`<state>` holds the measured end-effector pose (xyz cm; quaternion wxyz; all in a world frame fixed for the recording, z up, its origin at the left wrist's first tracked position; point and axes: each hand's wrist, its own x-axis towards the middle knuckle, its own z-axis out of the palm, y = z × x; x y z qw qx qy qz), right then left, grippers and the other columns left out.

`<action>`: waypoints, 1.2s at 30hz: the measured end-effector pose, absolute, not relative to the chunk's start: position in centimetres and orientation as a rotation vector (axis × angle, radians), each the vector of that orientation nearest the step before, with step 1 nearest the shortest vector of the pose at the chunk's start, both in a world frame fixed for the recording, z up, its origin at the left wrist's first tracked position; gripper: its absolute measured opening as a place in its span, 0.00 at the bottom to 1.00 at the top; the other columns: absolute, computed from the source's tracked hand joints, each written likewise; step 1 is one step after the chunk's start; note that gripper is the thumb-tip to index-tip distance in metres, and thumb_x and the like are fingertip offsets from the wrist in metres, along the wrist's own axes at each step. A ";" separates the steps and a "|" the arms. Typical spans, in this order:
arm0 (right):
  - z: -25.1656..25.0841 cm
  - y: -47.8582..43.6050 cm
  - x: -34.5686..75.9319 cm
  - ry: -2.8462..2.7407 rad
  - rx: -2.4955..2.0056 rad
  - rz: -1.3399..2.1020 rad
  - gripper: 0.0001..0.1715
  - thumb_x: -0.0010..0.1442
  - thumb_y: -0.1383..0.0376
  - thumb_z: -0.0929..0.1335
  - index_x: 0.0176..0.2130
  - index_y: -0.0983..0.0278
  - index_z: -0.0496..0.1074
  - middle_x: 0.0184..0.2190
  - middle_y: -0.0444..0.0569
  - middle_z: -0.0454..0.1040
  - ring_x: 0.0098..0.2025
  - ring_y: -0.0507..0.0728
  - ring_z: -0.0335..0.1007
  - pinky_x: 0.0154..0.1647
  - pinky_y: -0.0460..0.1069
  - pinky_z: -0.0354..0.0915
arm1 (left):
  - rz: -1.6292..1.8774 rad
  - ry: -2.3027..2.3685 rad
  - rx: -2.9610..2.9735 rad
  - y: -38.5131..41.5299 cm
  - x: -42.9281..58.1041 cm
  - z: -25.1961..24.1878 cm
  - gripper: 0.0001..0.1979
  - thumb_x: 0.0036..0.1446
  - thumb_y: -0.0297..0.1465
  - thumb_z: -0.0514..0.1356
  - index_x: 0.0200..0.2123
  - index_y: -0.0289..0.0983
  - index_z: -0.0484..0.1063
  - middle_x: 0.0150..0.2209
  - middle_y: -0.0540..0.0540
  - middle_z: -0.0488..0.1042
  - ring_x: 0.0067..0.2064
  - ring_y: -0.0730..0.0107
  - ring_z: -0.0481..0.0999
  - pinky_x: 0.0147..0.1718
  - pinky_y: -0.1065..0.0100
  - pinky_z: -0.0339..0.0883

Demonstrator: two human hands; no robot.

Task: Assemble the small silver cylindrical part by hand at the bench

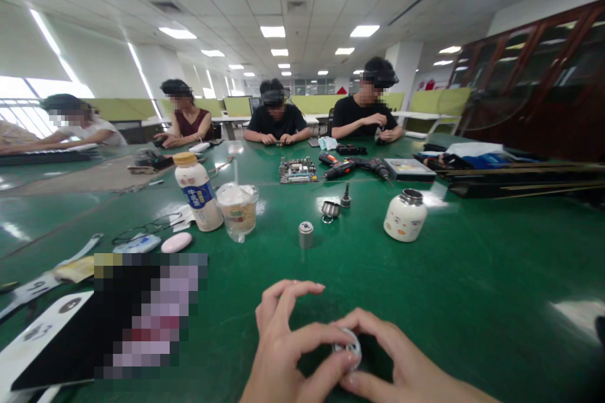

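Between both hands is a small round metal part (pixel 351 347), pale silver, its far details partly covered by fingers. My left hand (pixel 297 340) pinches it with thumb and index finger while the other fingers are raised. My right hand (pixel 392 352) grips the same part from its right side. Beyond the hands a short metal cylinder (pixel 306 236) stands upright on the green table (pixel 472 302). Farther back lie a metal cup-like piece with a ring (pixel 330 210) and a dark pointed fitting (pixel 346 196).
A cream jar (pixel 405 216) without a lid stands at right. At left are a bottle (pixel 198 194), a plastic cup with a straw (pixel 237 209), a pink oval case (pixel 176 242) and a black tablet-like item (pixel 85 334). A circuit board (pixel 297 170) and power drills (pixel 354 167) lie farther back; several people sit beyond.
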<state>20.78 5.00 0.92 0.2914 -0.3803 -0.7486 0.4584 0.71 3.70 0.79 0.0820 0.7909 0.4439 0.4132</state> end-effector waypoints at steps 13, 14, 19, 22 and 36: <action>0.9 5.0 21.0 -2.005 -0.965 1.095 0.28 0.51 0.71 0.71 0.52 0.63 0.70 0.47 0.54 0.77 0.49 0.63 0.74 0.54 0.57 0.67 | 1.210 1.412 2.301 3.6 0.7 0.0 0.19 0.49 0.31 0.70 0.46 0.53 0.79 0.54 0.45 0.71 0.55 0.46 0.62 0.53 0.45 0.60; 0.8 5.0 21.1 -1.990 -0.925 1.054 0.31 0.50 0.73 0.70 0.54 0.62 0.68 0.47 0.54 0.77 0.50 0.63 0.74 0.55 0.57 0.66 | 1.195 1.424 2.283 3.6 0.6 -0.4 0.23 0.47 0.34 0.71 0.49 0.51 0.77 0.55 0.44 0.71 0.55 0.45 0.63 0.53 0.45 0.61; 0.8 5.2 21.5 -1.971 -0.751 0.893 0.32 0.50 0.78 0.65 0.52 0.56 0.72 0.52 0.52 0.74 0.57 0.62 0.69 0.58 0.57 0.64 | 1.025 1.424 2.313 3.7 0.0 -2.1 0.32 0.45 0.48 0.71 0.54 0.47 0.73 0.53 0.40 0.74 0.53 0.44 0.68 0.49 0.46 0.66; 0.7 5.1 21.7 -1.970 -0.769 0.860 0.23 0.54 0.76 0.65 0.45 0.56 0.77 0.52 0.52 0.73 0.54 0.62 0.71 0.54 0.56 0.67 | 1.029 1.474 2.343 3.7 0.3 -2.2 0.24 0.45 0.45 0.73 0.47 0.52 0.77 0.53 0.43 0.74 0.53 0.44 0.67 0.48 0.46 0.65; 1.4 5.1 20.8 -2.006 -1.057 0.700 0.06 0.59 0.60 0.72 0.35 0.52 0.83 0.45 0.51 0.77 0.50 0.67 0.71 0.52 0.65 0.64 | 0.957 1.427 2.412 4.0 0.1 -1.8 0.19 0.49 0.47 0.70 0.44 0.54 0.79 0.52 0.42 0.73 0.53 0.42 0.67 0.47 0.42 0.67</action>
